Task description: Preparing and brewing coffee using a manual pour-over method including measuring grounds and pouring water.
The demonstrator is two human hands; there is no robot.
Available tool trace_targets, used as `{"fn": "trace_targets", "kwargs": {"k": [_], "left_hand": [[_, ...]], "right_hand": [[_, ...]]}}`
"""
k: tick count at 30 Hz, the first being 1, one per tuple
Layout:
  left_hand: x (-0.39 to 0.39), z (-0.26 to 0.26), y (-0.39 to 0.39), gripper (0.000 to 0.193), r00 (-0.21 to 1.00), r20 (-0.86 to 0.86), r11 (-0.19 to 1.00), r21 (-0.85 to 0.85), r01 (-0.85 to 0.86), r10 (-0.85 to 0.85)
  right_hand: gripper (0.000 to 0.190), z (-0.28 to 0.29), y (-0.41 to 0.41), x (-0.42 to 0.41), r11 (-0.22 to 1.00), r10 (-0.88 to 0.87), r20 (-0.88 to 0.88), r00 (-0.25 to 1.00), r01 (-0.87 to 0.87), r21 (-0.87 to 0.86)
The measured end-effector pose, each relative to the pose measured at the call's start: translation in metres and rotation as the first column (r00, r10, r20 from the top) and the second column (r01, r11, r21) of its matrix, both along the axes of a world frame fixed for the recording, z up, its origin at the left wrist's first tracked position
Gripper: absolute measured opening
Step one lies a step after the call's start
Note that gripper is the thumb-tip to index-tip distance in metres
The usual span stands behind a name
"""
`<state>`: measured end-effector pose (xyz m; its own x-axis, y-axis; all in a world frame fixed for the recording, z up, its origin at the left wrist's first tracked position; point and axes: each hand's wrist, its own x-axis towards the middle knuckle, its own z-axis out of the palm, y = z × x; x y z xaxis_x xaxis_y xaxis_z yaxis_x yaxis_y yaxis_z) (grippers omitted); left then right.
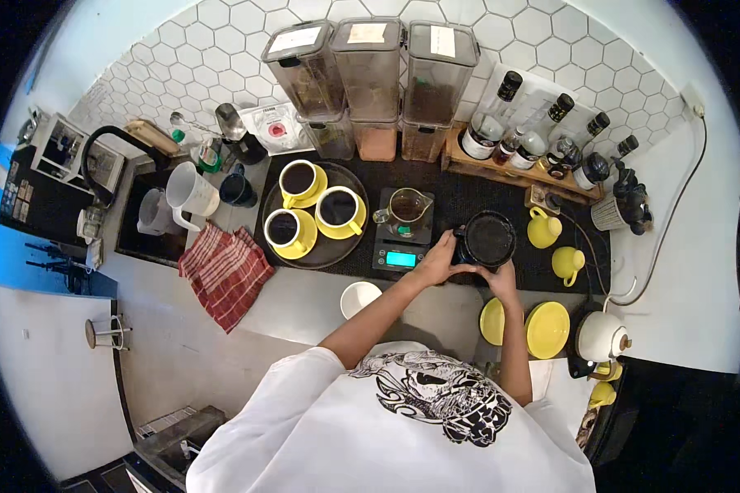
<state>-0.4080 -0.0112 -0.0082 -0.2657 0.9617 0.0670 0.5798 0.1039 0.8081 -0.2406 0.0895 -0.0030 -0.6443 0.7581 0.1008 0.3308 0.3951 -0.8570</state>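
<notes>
A black round vessel with a side handle [490, 237], possibly a coffee dripper, is held between both hands over the dark mat. My left hand [438, 262] grips it at the handle side, and my right hand [499, 280] supports its near side. What lies inside it is dark and hard to make out. Left of the hands, a glass server [409, 206] with some brown liquid stands on a black digital scale [401, 259] whose display is lit. Farther left, a round dark tray [330, 254] carries three yellow cups of dark coffee on yellow saucers.
A white cup [361, 300] stands near the counter's front edge. Two yellow saucers [547, 330] and two yellow cups [544, 228] lie right, near a white kettle [601, 336]. Bottles fill a wooden rack [518, 172] behind. A red checked cloth [225, 271] lies left by the sink.
</notes>
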Motion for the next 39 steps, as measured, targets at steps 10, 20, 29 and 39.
{"fn": "trace_targets", "kwargs": {"k": [10,20,29,39], "left_hand": [[-0.025,0.050,-0.108,0.054,0.907,0.421,0.995,-0.077,0.059,-0.021],[-0.084,0.041,-0.214,0.030,0.840,0.383,0.923,-0.172,-0.343,0.384],[-0.097,0.029,-0.243,0.029,0.800,0.405,0.896,-0.229,-0.381,0.444],[-0.121,0.002,-0.257,0.027,0.806,0.463,0.925,-0.272,-0.267,0.368]], "right_hand": [[0.027,-0.030,-0.095,0.015,0.942,-0.219,0.086,0.972,0.233,-0.243],[0.033,-0.001,-0.112,-0.072,0.946,0.080,0.383,0.920,-0.192,0.262],[0.022,0.007,-0.116,-0.098,0.861,-0.065,0.641,0.765,-0.281,0.424],[0.018,0.014,-0.121,-0.106,0.891,-0.116,0.652,0.749,-0.212,0.402]]}}
